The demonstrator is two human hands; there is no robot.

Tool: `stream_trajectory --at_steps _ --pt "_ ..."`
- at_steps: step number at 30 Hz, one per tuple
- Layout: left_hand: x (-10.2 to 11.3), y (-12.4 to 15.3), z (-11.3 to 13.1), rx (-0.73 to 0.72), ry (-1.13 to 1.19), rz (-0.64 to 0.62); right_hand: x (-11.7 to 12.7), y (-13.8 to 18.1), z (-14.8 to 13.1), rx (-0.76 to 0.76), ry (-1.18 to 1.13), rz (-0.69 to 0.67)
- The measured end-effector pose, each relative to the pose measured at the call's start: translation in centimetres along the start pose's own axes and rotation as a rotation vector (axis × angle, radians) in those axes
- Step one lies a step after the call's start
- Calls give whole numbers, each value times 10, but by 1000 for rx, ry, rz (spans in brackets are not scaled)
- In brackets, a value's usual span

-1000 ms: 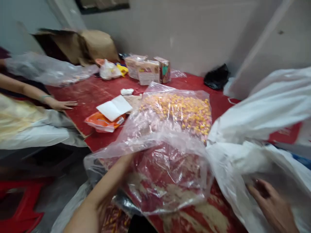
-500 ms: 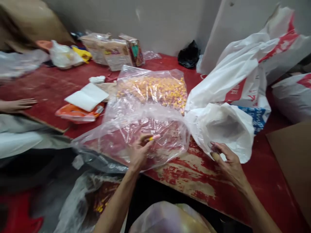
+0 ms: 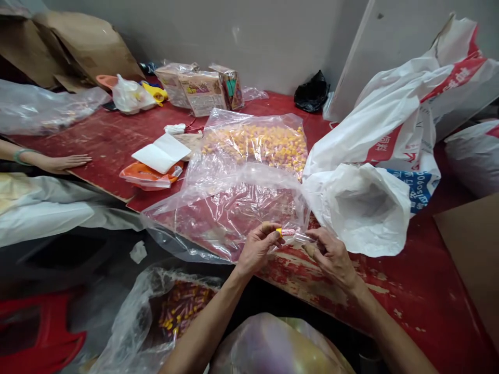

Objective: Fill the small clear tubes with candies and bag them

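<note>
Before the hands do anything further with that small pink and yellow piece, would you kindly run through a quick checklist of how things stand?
1. Pink and yellow piece pinched in left hand fingertips: ok.
2. Right hand close beside the piece; whether it touches: cannot tell.
3. Clear plastic bag lies flat, open towards the hands: ok.
4. White sack mouth open beside the right hand: ok.
5. Co-worker's hand flat on red table, well apart: ok.
</note>
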State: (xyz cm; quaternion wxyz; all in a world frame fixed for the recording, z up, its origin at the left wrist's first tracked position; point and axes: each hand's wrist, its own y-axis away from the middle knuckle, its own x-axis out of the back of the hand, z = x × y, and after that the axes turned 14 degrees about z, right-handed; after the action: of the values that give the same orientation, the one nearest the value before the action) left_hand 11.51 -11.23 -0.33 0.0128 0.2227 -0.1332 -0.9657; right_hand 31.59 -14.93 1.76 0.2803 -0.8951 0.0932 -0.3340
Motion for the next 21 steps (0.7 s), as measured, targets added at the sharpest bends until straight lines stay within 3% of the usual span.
stream_trajectory --at_steps 5,11,21 --pt "-13 14 -10 -74 -53 46 -3 4 2 107 49 -72" --pt "-22 29 -28 -163 -192 133 -9 14 5 129 27 -80" --pt "-34 47 -43 -181 -257 108 -22 43 4 59 80 80"
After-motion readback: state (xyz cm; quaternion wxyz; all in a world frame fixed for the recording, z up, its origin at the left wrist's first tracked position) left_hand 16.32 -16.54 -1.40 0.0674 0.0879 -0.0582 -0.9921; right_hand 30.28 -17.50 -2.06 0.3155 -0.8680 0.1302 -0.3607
